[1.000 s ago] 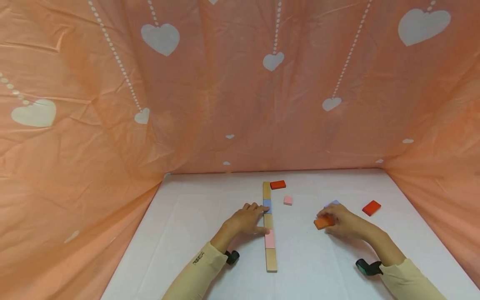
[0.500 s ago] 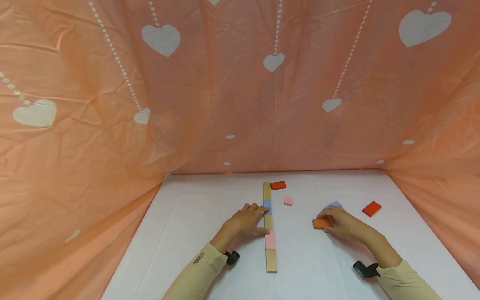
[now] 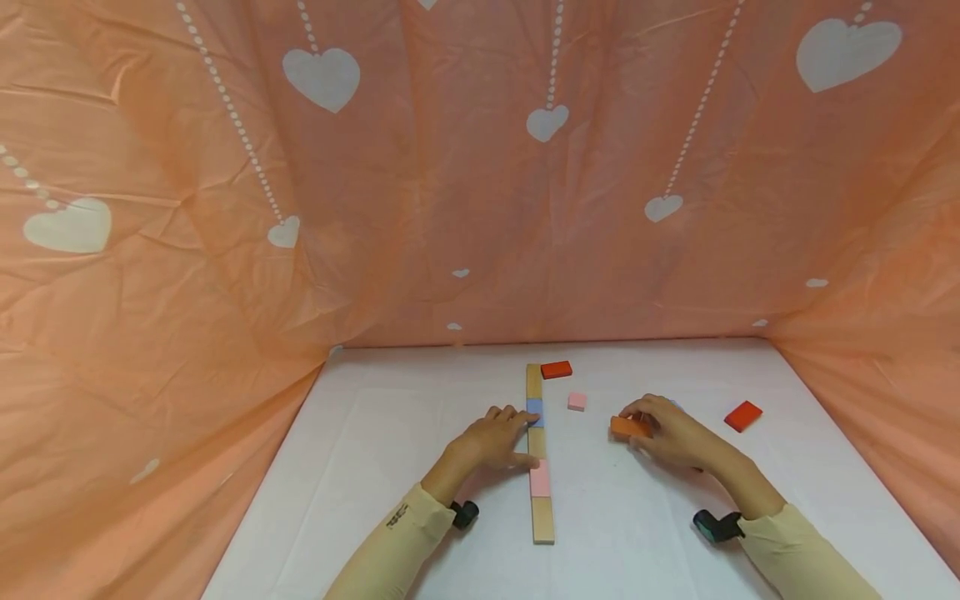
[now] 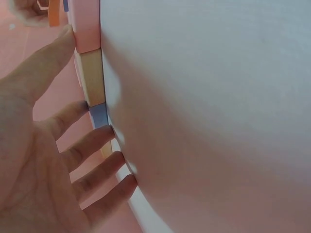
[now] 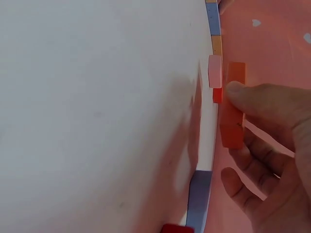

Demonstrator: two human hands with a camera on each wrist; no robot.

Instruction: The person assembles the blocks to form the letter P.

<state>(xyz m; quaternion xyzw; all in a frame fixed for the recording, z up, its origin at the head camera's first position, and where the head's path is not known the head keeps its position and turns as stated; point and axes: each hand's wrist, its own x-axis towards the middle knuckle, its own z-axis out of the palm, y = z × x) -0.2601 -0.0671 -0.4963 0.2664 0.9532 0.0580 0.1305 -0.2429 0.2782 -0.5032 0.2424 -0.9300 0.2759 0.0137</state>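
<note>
In the head view a straight row of flat blocks runs away from me: plain wood (image 3: pixel 543 521), pink (image 3: pixel 540 480), wood, blue (image 3: pixel 535 407), then wood again. My left hand (image 3: pixel 495 440) rests along its left side, thumb at the pink block and index finger at the blue one, fingers fairly straight. To the right, my right hand (image 3: pixel 678 433) pinches an orange block (image 3: pixel 628 428) between thumb and fingers. The right wrist view shows that orange block (image 5: pixel 234 109) raised off the table. A blue block (image 5: pixel 199 201) lies below, mostly hidden by the right hand in the head view.
A red block (image 3: pixel 557 370) lies against the row's far end on its right. A small pink block (image 3: pixel 577 402) sits between the row and my right hand. Another red block (image 3: pixel 743 416) lies farther right. Orange heart-patterned cloth (image 3: pixel 487 208) surrounds the white table (image 3: pixel 405 383).
My right hand has lifted the orange block and carried it left, toward the row. The left hand has stayed in place, and the row has not moved.
</note>
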